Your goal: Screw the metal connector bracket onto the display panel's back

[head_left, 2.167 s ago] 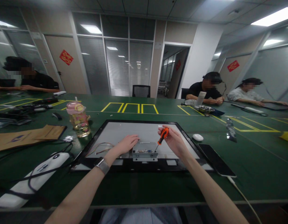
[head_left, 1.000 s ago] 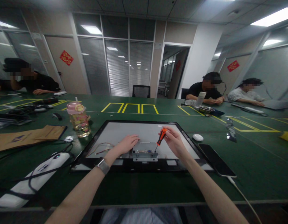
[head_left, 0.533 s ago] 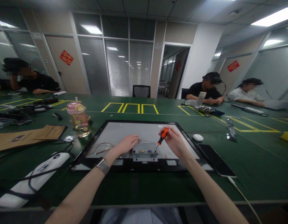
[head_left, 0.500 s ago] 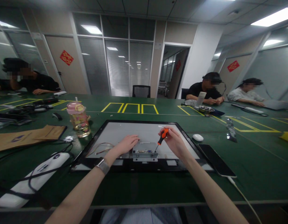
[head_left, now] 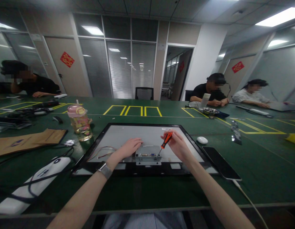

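Note:
My right hand (head_left: 178,145) grips an orange-and-black screwdriver (head_left: 166,140), tilted so that its tip meets the right end of a metal bracket (head_left: 148,159) with connector ports. The bracket sits near the front edge of a black-framed display panel (head_left: 128,130), whose grey back faces up. Palm down, my left hand (head_left: 129,149) lies at the bracket's left side with its fingers stretched out together. Thin loose wires (head_left: 105,152) lie on the panel left of that hand. Whatever the screwdriver tip turns is too small to make out.
To the left are a pink-lidded bottle (head_left: 79,124), a brown paper envelope (head_left: 30,140) and a white power strip (head_left: 39,181) with black cables. A charging phone (head_left: 221,163) and a white earbud case (head_left: 202,140) lie on the right. Several people sit across the green table (head_left: 137,190).
My right fingers have shifted slightly on the screwdriver handle. The tip stays at the bracket's right end, and my left hand has not moved.

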A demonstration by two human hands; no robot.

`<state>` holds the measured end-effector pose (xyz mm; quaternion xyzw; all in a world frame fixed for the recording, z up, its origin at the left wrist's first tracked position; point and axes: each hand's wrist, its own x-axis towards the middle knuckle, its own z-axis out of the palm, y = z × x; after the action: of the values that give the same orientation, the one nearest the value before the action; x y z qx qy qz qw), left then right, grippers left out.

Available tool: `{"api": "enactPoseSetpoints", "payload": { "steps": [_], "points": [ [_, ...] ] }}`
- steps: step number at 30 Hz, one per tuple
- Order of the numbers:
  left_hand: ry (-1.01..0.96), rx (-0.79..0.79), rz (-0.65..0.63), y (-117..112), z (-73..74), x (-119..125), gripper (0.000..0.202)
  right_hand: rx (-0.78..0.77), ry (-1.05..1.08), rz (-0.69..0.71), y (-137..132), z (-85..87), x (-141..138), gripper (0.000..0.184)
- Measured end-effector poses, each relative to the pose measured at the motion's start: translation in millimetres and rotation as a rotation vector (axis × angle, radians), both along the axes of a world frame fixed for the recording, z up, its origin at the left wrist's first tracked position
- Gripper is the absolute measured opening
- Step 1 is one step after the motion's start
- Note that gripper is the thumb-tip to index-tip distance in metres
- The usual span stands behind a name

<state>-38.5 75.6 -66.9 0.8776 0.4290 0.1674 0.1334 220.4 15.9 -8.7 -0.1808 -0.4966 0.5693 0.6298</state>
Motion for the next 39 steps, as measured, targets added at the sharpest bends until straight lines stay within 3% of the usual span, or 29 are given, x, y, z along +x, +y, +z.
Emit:
{"api": "enactPoseSetpoints", "payload": {
  "steps": [8,20,29,39],
  "points": [
    [-0.001,-0.01,0.001,0.6,-0.8,-0.9,0.04,-0.022,-0.006,0.019,-0.4,1.6,0.5,0.018],
    [-0.013,-0.004,-0.006,1.0,-0.9,-1.3,0.042,-0.063,-0.007,0.033,-0.1,2.4,1.4,0.02],
    [0.005,0.005,-0.001,-0.5,1.4,-0.2,0.04,-0.047,0.015,-0.025,-0.4,0.4,0.2,0.01],
    [0.004,0.005,0.008,-0.6,1.1,0.6,0.039,-0.087,0.007,0.006,-1.5,3.6,0.6,0.019]
  ]
}}
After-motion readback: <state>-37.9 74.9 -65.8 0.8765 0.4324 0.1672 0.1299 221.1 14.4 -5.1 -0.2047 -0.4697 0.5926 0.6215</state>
